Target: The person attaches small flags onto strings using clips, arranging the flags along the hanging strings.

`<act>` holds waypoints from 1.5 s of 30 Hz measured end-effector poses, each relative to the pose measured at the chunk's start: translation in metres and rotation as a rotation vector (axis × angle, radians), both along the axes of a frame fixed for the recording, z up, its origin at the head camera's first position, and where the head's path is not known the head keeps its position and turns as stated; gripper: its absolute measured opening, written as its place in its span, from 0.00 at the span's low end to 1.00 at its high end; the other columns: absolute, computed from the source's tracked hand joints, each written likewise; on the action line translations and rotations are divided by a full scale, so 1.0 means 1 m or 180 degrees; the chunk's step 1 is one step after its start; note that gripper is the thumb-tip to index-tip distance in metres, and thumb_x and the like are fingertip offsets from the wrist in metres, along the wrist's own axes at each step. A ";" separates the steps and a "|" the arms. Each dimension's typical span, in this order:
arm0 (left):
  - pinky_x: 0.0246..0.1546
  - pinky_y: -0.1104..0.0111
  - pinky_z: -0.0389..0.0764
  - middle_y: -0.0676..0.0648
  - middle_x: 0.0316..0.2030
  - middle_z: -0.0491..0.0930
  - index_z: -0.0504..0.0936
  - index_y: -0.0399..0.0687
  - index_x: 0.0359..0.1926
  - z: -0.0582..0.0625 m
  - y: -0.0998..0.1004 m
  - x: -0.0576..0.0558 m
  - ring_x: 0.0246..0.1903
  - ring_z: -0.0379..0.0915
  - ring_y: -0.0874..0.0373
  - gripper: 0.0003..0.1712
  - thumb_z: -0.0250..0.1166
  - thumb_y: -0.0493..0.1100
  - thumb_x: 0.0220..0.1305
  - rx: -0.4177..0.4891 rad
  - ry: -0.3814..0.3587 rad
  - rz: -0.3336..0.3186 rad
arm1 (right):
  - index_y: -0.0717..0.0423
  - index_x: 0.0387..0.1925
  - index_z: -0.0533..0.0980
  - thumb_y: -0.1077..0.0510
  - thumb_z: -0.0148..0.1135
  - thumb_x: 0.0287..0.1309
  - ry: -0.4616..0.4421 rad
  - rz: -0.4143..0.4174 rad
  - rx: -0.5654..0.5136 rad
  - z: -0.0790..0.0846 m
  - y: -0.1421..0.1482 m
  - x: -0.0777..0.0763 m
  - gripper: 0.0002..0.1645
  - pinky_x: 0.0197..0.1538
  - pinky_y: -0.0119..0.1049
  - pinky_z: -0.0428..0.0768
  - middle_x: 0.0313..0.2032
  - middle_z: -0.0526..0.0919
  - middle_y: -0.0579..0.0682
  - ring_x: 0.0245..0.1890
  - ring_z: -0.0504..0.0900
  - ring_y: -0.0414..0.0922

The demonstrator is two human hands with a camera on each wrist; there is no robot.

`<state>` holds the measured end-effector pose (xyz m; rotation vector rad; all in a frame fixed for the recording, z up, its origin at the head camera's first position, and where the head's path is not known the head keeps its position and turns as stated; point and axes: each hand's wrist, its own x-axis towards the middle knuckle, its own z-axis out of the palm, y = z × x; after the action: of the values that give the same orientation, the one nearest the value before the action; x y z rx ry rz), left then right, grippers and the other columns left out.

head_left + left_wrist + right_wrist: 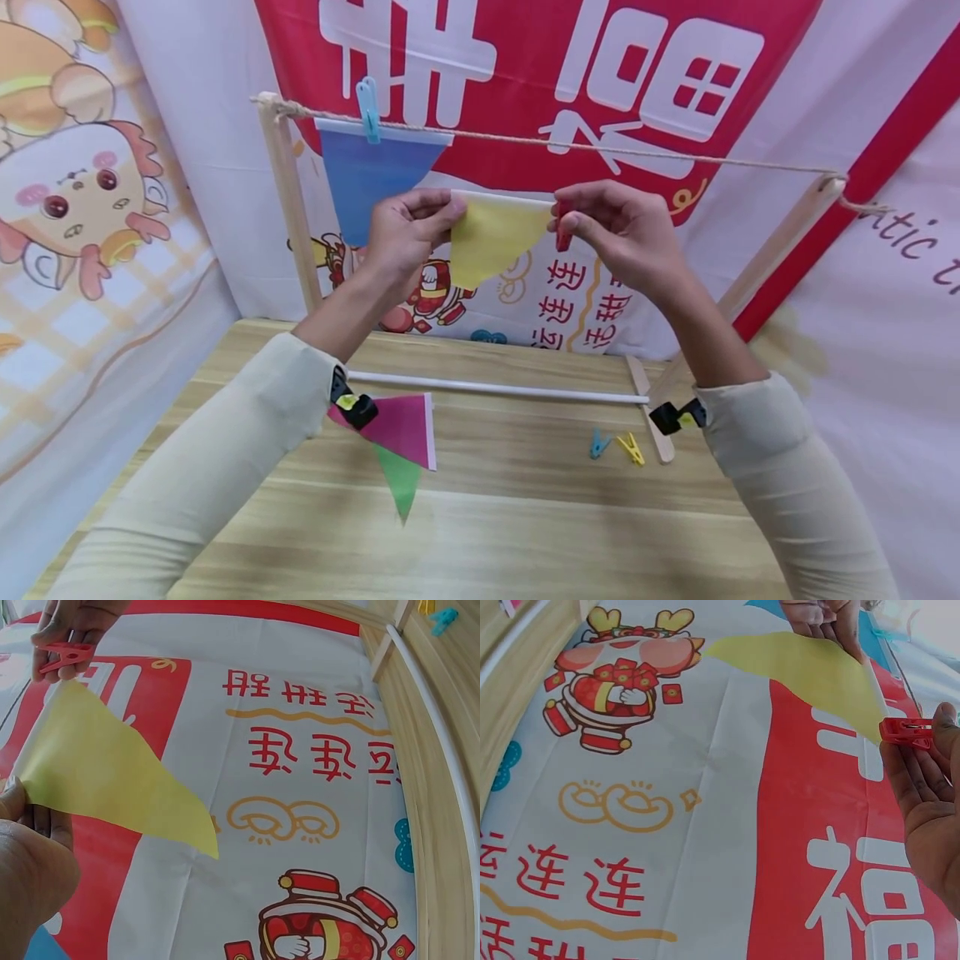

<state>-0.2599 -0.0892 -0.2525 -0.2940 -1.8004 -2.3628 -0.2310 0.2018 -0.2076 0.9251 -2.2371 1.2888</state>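
Note:
My left hand (408, 229) pinches one top corner of a yellow triangular pennant (498, 237) that has a white upper edge. At its other corner, my right hand (626, 233) holds a red clothespin (564, 225) between thumb and fingers; the right wrist view shows the clothespin (906, 730) right at the pennant's tip. Both hands are just below a twine line (510, 137) in the head view. From the line's left part hangs a blue pennant (375, 171), fastened with a light blue clothespin (368, 110) and partly hidden behind my left hand.
Wooden posts (292, 208) carry the twine at both sides. On the wooden table (525, 542) lie a pink pennant (401, 429), a green pennant (399, 479), a blue clothespin (598, 444) and a yellow clothespin (632, 449). A white rod (495, 387) runs between the post bases.

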 end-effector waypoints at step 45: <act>0.65 0.64 0.90 0.44 0.59 0.93 0.92 0.44 0.61 0.020 0.008 0.001 0.59 0.93 0.50 0.20 0.78 0.47 0.73 0.0160 0.0311 0.0258 | 0.59 0.63 0.87 0.58 0.70 0.79 0.0300 -0.0021 -0.0131 0.057 -0.029 0.000 0.18 0.65 0.31 0.89 0.54 0.94 0.52 0.52 0.94 0.40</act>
<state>-0.2589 -0.0809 -0.2321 -0.3180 -1.6746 -2.2928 -0.2308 0.1724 -0.1504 0.9426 -2.1324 1.2571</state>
